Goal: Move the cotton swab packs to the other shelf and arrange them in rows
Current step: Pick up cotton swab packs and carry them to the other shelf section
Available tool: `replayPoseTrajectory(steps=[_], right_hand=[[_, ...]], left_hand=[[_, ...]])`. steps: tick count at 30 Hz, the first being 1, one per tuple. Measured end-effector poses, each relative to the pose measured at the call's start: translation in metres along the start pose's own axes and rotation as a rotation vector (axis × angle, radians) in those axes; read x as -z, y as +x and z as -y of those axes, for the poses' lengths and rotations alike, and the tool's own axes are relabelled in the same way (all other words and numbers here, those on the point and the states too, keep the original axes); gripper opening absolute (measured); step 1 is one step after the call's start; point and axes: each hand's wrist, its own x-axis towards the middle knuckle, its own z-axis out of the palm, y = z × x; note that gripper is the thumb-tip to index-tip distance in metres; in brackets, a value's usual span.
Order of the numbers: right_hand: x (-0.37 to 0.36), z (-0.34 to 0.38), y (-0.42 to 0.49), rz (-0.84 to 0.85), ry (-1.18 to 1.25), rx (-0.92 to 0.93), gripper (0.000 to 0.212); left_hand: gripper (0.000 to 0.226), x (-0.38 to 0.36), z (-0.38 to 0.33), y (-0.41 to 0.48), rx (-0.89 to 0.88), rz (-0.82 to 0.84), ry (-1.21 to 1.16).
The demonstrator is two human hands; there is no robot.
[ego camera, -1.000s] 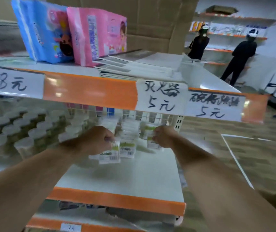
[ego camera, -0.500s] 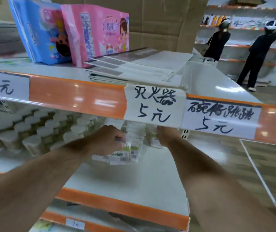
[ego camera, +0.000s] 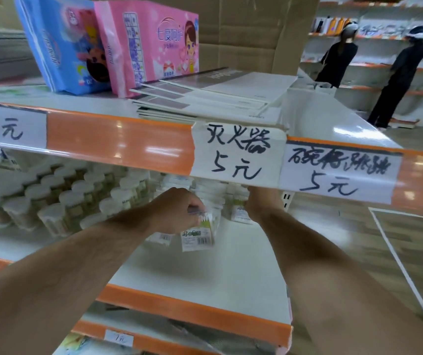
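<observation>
fingers of the left hand curl round the top of a cotton swab pack, pinching it by its upper edge so the labelled lower half hangs tilted over the shelf. the right hand reaches in beside it toward the standing packs, but the front strip of the upper shelf hides its fingers, so i cannot tell whether it has hold of anything. the packs sit toward the back of the shelf, near its right end, with round tubs filling the left side. judging by the thin film and the swab tips showing through it, a pack should be very light, soft and a little slippery, with stiff sticks inside that give it some shape; squeezing hard would likely bend them. the better hold is probably across the flat faces near the top seam, thumb on one side and fingers on the other, with several packs gathered together if they stay aligned.
</observation>
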Motion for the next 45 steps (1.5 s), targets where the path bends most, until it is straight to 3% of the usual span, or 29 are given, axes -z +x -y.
replayPoseTrajectory(steps=[3, 10, 15, 20, 35, 45], right_hand=[[0.003, -0.02, -0.014, -0.13, 0.125, -0.019, 0.03], [0.026, -0.051, -0.064, -0.031, 0.018, -0.05, 0.027], [0.033, -0.063, -0.089, -0.011, 0.02, -0.012, 0.028], [0.038, -0.068, -0.094, 0.006, 0.051, -0.001, 0.028], [0.019, -0.062, -0.066, 0.046, 0.042, -0.021, 0.027], [0.017, -0.056, -0.06, 0.063, 0.038, -0.021, 0.026]], left_hand=[[0.008, -0.003, -0.021, 0.01, -0.055, -0.028, 0.024], [0.012, -0.034, -0.07, 0.046, -0.156, 0.01, 0.15], [0.017, -0.06, -0.085, 0.071, -0.122, 0.067, 0.291], [0.02, -0.068, -0.078, 0.088, -0.12, 0.057, 0.42], [0.013, -0.09, -0.066, 0.124, -0.186, -0.088, 0.476], [0.025, -0.092, -0.068, 0.124, -0.233, -0.128, 0.502]])
